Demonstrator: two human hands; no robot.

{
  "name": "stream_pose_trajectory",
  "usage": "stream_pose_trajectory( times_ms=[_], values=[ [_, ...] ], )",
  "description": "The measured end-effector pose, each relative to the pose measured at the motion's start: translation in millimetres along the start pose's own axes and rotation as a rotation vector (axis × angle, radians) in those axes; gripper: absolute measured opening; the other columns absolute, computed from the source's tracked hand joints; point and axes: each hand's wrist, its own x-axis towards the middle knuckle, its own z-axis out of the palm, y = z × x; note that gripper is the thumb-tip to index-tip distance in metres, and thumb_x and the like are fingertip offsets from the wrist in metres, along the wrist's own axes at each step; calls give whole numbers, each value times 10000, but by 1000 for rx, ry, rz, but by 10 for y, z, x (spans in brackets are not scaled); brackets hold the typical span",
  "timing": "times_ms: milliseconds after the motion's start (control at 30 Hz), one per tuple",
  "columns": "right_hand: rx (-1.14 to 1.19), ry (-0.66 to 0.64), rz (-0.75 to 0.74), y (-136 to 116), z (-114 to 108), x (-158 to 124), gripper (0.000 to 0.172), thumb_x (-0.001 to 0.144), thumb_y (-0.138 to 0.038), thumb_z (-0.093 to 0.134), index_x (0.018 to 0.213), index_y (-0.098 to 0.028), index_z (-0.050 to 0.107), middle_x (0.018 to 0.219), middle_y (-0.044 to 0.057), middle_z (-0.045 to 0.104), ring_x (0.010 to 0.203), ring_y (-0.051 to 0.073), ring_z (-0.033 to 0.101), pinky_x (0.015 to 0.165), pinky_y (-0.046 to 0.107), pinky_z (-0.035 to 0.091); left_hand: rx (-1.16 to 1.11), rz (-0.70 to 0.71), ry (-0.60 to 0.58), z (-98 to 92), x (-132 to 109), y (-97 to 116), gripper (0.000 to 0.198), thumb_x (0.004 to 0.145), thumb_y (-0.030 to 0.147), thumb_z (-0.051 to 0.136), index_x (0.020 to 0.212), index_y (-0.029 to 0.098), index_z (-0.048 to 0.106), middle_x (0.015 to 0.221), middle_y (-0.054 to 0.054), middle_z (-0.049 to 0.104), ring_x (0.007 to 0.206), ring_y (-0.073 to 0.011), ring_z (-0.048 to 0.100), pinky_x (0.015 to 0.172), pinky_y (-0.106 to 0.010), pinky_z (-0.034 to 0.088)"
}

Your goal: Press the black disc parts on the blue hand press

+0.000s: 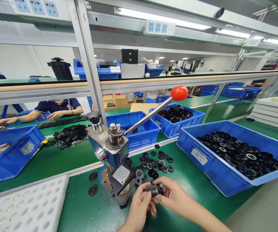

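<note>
My left hand [140, 204] and my right hand [175, 196] meet low in the middle, both pinched on a small dark cylindrical part [154, 190] held between them. They hover just right of the base of a blue hand press [112, 154], whose long lever ends in a red ball knob [179, 92]. A loose pile of black round wheels [153, 162] lies on the green mat just beyond my hands.
A big blue bin of black wheels [235, 154] stands at the right, two more blue bins [141, 129] behind. A white perforated tray [25, 206] lies at lower left, another blue bin [8, 154] at left. A person in dark blue [54, 108] works across the bench.
</note>
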Motion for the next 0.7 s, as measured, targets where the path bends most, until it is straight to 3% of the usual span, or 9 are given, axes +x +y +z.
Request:
stream_pose_trajectory(
  times_ms=[100, 200, 300, 400, 500, 600, 700],
  values=[
    [-89, 133, -78, -10, -194, 538, 271, 691, -212, 620, 945, -173, 707, 636, -29, 603, 546, 111, 494, 526, 232, 389, 247, 200, 98, -121, 62, -388, 684, 829, 697, 588, 1277, 181, 543, 759, -41, 670, 517, -117, 530, 489, -226, 389],
    [-95, 323, -136, -134, -375, 1255, 262, 707, -277, 648, 943, -180, 708, 797, 8, 692, 617, 131, 568, 620, 264, 476, 621, 366, -31, -252, 96, -693, 557, 834, 587, 627, 1222, 187, 619, 723, -37, 665, 542, -140, 543, 562, -271, 455],
    [-76, 481, -145, -283, -441, 1914, 311, 741, -299, 657, 1023, -177, 705, 907, 66, 718, 790, 193, 645, 767, 324, 518, 852, 448, -85, -316, 69, -770, 455, 878, 482, 576, 1215, 181, 631, 772, -65, 692, 577, -173, 587, 638, -332, 519],
    [-47, 579, -172, -305, -350, 2272, 400, 829, -360, 604, 1166, -154, 667, 864, 82, 715, 810, 213, 665, 826, 358, 528, 986, 503, -69, -307, -23, -677, 396, 914, 400, 544, 1233, 175, 619, 838, -94, 707, 699, -216, 646, 757, -393, 556],
    [-56, 647, -209, -90, -116, 2221, 421, 876, -397, 562, 1205, -148, 642, 1001, 122, 710, 879, 228, 669, 879, 390, 523, 1048, 589, -75, -266, -145, -539, 366, 947, 383, 519, 1240, 183, 606, 877, -103, 705, 771, -231, 655, 782, -401, 564],
    [-114, 723, -217, 349, 178, 1848, 382, 919, -401, 503, 1171, -149, 644, 1302, 184, 597, 1165, 287, 581, 1015, 474, 444, 963, 748, -43, -159, -242, -391, 410, 980, 397, 473, 1334, 195, 517, 958, -112, 690, 805, -222, 642, 730, -361, 562],
    [-191, 777, -172, 820, 436, 1409, 398, 962, -408, 436, 1172, -132, 630, 1430, 227, 477, 1352, 359, 406, 1079, 595, 320, 825, 858, -17, 107, -247, -207, 544, 993, 440, 437, 1469, 196, 338, 1186, -160, 636, 1027, -260, 623, 850, -411, 542]
  ],
)
